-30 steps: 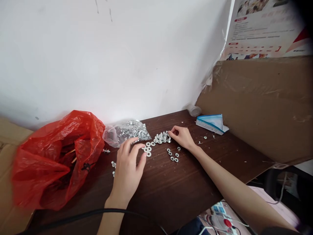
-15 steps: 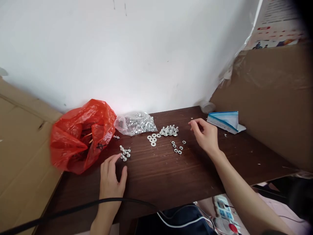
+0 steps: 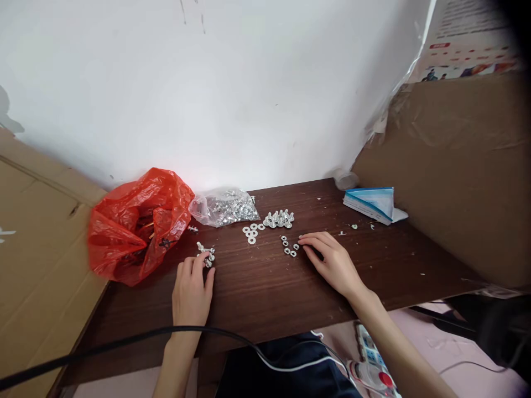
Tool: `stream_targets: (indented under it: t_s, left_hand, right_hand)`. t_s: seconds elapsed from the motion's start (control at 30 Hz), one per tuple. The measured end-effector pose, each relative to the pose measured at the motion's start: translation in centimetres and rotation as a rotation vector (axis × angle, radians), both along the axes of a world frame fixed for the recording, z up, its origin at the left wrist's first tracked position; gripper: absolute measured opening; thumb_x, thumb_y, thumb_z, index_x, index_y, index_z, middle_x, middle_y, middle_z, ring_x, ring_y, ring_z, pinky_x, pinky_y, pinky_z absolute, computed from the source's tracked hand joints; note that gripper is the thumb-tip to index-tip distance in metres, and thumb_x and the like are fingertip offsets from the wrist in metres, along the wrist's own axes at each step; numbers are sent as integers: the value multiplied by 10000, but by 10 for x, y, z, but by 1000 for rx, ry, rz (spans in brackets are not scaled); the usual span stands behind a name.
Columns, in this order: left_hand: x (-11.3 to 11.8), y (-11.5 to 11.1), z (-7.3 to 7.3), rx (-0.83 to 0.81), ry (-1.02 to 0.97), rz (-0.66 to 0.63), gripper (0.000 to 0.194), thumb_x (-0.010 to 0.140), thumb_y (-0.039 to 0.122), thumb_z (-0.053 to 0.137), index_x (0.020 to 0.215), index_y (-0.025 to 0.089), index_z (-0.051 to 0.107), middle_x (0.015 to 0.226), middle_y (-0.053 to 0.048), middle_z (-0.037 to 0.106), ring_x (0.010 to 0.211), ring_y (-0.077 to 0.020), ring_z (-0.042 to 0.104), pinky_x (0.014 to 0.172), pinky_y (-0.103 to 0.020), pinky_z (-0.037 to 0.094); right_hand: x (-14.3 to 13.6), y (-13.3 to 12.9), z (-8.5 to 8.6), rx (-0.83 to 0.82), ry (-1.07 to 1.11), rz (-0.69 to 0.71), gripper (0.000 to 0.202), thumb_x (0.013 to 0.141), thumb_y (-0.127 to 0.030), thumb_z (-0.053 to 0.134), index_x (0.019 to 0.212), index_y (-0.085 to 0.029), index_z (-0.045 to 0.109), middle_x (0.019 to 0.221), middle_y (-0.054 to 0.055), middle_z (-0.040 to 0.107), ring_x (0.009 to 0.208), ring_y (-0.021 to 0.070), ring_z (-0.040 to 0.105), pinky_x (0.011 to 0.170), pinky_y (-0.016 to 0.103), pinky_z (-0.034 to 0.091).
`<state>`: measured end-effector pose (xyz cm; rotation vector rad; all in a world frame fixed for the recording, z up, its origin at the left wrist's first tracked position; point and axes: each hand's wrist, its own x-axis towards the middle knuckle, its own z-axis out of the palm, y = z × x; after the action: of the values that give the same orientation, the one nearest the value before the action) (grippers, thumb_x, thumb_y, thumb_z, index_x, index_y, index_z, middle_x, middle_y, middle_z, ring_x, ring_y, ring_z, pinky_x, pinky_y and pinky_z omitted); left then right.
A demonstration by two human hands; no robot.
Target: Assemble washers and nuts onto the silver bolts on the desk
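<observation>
My left hand (image 3: 193, 292) rests at a small group of bolts (image 3: 211, 257) at the left of the table. Its thumb and index finger are apart, the index fingertip over the bolts and a bolt head beside the thumb. Farther right, my right hand (image 3: 332, 262) has its fingertips down at the right edge of several loose nuts (image 3: 293, 254). Its thumb and index tip are close together, where one nut is now covered by the fingers. Flat washers (image 3: 251, 240) lie in a cluster between the hands. Behind the nuts, bolts (image 3: 280, 220) stand on their heads in a group.
A clear bag of hardware (image 3: 230, 207) lies by the wall, beside a red plastic bag (image 3: 116, 221). A blue-and-white packet (image 3: 369, 203) lies at right. Cardboard (image 3: 448, 166) flanks the table (image 3: 257, 298). A black cable (image 3: 136, 336) crosses the near left.
My right hand has come down and left from its raised place to the nuts. My left hand's fingers have moved in over the bolts. The camera view has shifted slightly.
</observation>
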<state>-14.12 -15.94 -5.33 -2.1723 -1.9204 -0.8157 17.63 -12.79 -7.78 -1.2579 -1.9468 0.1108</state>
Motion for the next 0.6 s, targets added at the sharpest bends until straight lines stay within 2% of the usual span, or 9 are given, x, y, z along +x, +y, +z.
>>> stream_targets:
  t_s: [0.23, 0.33, 0.43, 0.6]
  left_hand:
    - [-9, -1, -2, 43, -55, -61, 133, 889, 241, 485, 973, 204, 580, 937, -67, 604, 870, -240, 542, 792, -381, 457]
    - [-8, -6, 0, 102, -98, -138, 82, 886, 231, 511, 913, 205, 584, 918, -50, 640, 875, -223, 567, 819, -377, 456]
    - [-2, -19, 5, 173, -169, -225, 61, 874, 207, 555, 919, 212, 596, 945, -35, 669, 918, -200, 592, 865, -365, 454]
    - [19, -32, 8, 100, -300, -337, 67, 870, 198, 566, 894, 219, 626, 896, -20, 676, 877, -169, 618, 810, -310, 493]
  right_hand:
    - [-1, -7, 7, 38, 37, 35, 184, 913, -174, 480, 957, -226, 652, 1008, 76, 655, 963, 231, 581, 838, 407, 503]
    - [-4, -9, 9, 63, 44, 86, 193, 912, -155, 474, 972, -224, 644, 1009, 76, 652, 953, 223, 575, 838, 399, 501]
    - [-6, -9, 12, 78, 9, 141, 207, 913, -139, 457, 995, -213, 632, 1003, 77, 653, 935, 216, 568, 827, 389, 498]
    - [-13, -6, 17, 130, -177, 327, 243, 922, -135, 417, 1035, -194, 624, 1024, 90, 656, 956, 210, 570, 835, 382, 484]
